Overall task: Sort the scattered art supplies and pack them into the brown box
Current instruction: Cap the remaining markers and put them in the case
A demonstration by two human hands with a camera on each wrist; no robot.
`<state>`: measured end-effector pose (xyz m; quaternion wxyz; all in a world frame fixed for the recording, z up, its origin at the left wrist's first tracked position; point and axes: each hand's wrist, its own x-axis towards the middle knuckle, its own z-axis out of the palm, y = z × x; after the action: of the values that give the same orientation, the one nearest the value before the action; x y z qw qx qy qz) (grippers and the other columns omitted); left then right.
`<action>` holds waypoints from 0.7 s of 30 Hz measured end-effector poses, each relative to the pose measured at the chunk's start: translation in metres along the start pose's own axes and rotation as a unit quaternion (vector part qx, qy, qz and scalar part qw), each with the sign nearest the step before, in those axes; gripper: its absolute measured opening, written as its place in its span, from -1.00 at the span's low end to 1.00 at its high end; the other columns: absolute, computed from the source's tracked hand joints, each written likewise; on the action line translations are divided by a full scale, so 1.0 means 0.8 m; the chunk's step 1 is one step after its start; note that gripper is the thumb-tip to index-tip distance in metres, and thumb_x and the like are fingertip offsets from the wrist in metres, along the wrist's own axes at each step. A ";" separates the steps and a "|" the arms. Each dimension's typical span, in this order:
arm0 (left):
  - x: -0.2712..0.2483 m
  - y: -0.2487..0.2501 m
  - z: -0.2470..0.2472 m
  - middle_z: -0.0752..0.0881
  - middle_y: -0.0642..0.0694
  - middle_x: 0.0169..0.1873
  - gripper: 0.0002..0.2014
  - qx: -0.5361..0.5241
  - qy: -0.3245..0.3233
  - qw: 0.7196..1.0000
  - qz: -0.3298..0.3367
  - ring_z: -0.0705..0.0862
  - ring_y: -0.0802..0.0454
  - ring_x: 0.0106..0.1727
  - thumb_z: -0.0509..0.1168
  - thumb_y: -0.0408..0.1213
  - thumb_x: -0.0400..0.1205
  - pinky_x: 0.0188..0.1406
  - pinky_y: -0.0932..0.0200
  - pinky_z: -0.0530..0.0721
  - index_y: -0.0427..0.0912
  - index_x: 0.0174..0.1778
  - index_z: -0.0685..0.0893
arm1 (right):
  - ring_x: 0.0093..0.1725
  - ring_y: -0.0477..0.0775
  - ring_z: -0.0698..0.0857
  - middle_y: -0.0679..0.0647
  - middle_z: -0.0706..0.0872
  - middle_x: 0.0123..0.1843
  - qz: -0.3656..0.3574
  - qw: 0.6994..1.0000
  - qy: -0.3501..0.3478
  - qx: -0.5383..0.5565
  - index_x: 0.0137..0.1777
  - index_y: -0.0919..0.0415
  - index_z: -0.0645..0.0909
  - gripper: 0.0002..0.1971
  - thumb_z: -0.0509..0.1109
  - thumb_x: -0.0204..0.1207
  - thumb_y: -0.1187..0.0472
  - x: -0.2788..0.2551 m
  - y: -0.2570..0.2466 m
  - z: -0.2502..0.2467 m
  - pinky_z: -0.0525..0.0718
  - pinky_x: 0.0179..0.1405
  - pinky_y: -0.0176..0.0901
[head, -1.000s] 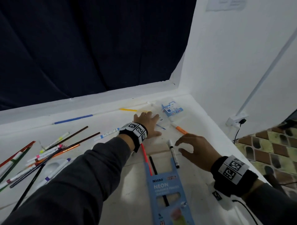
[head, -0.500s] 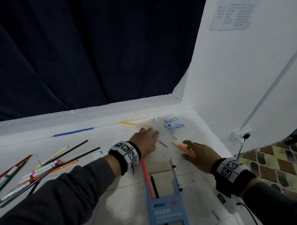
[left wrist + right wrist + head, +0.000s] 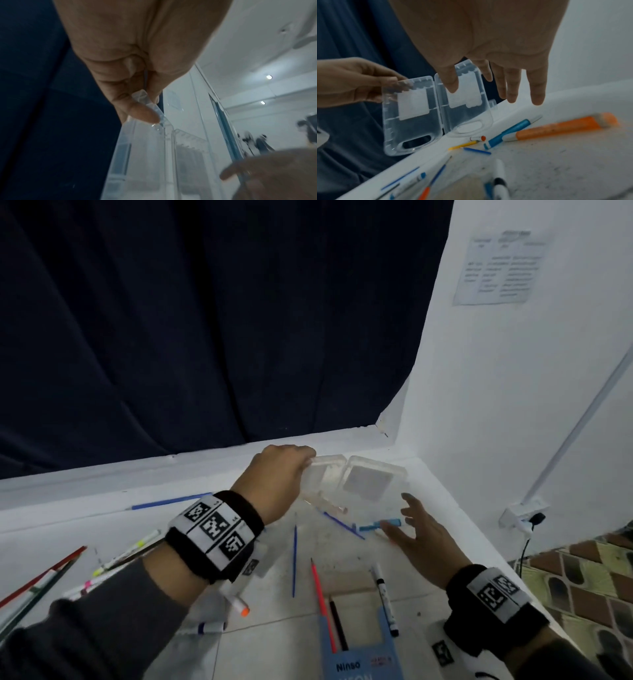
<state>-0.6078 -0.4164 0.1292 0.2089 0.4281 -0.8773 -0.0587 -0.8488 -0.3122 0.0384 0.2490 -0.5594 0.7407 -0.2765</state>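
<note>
Left hand (image 3: 274, 474) pinches 1 corner of the clear plastic case (image 3: 436, 111), lifted over the table (image 3: 342, 556) w/ both halves spread (right wrist view only), right hand (image 3: 421, 542) open, fingers straight, just below-right, not touching.

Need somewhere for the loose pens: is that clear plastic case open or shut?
Open: the clear case hangs spread in two empty halves, gripped by the left hand.

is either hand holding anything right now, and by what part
The left hand pinches the open clear plastic case by the top corner of one half. The right hand holds nothing.
</note>
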 end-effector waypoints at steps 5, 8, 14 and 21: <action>-0.071 -0.019 -0.044 0.82 0.11 -0.11 -0.79 -0.136 0.100 0.984 -0.059 0.70 0.22 -0.25 0.20 -0.23 0.78 -0.14 0.06 0.70 -0.03 0.15 0.76 | 0.44 0.08 0.55 0.07 0.55 0.50 0.002 0.997 -0.017 0.079 0.62 -0.06 0.22 -0.34 0.31 0.58 -0.20 -0.026 -0.015 0.011 0.46 0.40 -0.08; -0.136 -0.020 -0.056 0.80 0.13 -0.18 -0.79 -0.246 0.113 0.953 -0.134 0.75 0.19 -0.31 0.21 -0.25 0.78 -0.39 0.27 0.65 0.09 0.09 0.74 | 0.37 -0.01 0.61 -0.04 0.68 0.32 -0.022 0.992 -0.054 0.114 0.55 -0.07 0.34 -0.28 0.26 0.44 -0.36 -0.055 -0.030 0.023 0.50 0.37 -0.07; -0.251 -0.024 -0.040 0.79 -0.17 -0.08 -0.71 -0.389 0.129 0.880 -0.240 0.61 0.02 -0.43 0.16 -0.39 0.78 -0.51 0.22 0.57 -0.03 0.20 0.76 | 0.22 0.08 0.68 0.08 0.76 0.17 -0.023 0.986 -0.103 0.132 0.41 0.10 0.53 -0.45 0.30 0.59 -0.25 -0.091 -0.065 0.066 0.52 0.20 -0.12; -0.365 0.014 -0.003 0.79 -0.11 -0.05 -0.66 -0.521 0.119 0.758 -0.374 0.74 0.07 -0.17 0.16 -0.38 0.78 -0.37 0.20 0.69 0.11 0.22 0.75 | -0.32 0.07 0.80 0.14 0.73 -0.01 0.068 0.935 -0.218 0.272 0.51 0.22 0.42 -0.41 0.42 0.57 -0.06 -0.141 -0.080 0.120 0.61 -0.43 -0.15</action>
<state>-0.4549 -0.1826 0.0422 0.4642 0.5507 -0.4493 -0.5285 -0.7113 -0.2298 0.0200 0.5650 -0.4649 0.6011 -0.3214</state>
